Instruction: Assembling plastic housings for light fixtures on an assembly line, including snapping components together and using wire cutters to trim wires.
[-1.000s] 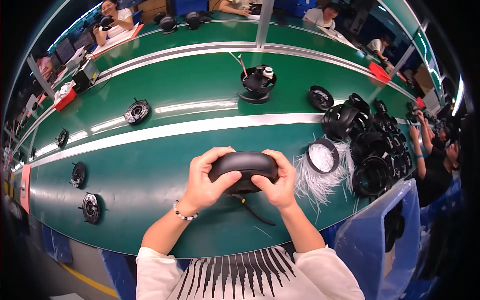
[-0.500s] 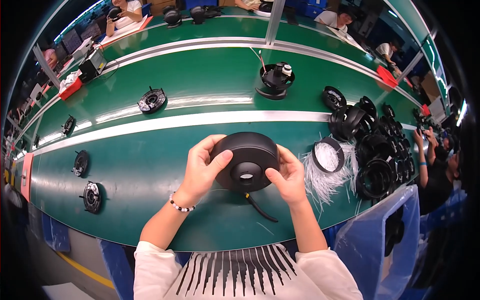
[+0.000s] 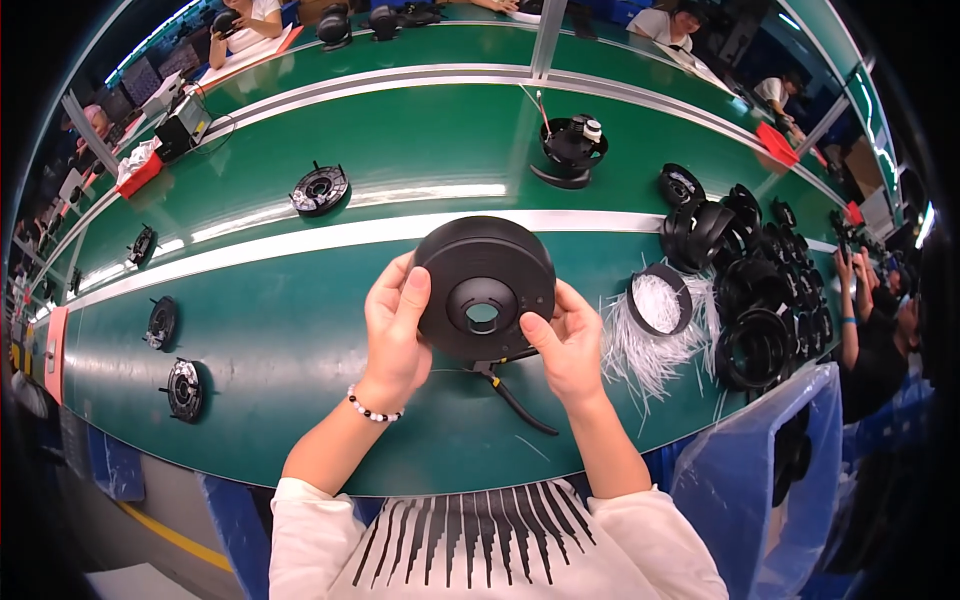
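Fingers (image 3: pixel 414 290) of left hand (image 3: pixel 393 335) and right hand (image 3: pixel 572 348) clamped on one black housing (image 3: pixel 487 264), one black-yellow tool (image 3: pixel 516 402) nearby

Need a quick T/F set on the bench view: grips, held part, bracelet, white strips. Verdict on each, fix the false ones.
1. The left grip and right grip both hold the round black part. True.
2. The beaded bracelet is on the right wrist. False: the beaded bracelet is on the left wrist.
3. The held part has a central hole. True.
4. The white strips lie left of the held part. False: the white strips lie to its right.
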{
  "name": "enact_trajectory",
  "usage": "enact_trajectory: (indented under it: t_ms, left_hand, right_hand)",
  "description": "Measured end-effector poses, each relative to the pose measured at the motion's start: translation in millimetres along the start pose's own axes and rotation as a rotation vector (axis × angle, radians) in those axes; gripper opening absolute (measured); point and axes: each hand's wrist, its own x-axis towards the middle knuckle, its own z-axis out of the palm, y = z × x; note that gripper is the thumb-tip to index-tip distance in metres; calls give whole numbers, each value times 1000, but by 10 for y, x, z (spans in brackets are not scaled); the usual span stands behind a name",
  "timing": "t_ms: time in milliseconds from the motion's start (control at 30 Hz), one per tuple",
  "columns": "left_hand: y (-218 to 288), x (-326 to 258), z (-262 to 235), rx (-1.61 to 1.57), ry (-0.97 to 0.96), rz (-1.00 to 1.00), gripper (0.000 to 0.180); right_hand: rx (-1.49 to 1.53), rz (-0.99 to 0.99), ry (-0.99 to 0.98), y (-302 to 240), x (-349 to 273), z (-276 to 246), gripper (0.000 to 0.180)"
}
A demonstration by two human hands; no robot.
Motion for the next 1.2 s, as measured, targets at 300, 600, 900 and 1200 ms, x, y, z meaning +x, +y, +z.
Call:
enact_trajectory:
  t_ms: [300,600,900,1200]
  left_hand:
    - [59,-44,22,256,-78,131,36]
    - [122,-60,81,449,-124,284,31]
    - [98,-81,29,540,-38,314,28]
    - [224,65,86,703,-273,294,40]
  right_hand:
    - [38,-58,-44,177,62,-100,57]
    - [-212,-265,49,-16,99,81,47]
    - [-149,-231,131,59,27,168,44]
    - [-430,-145,113,22,254,37,30]
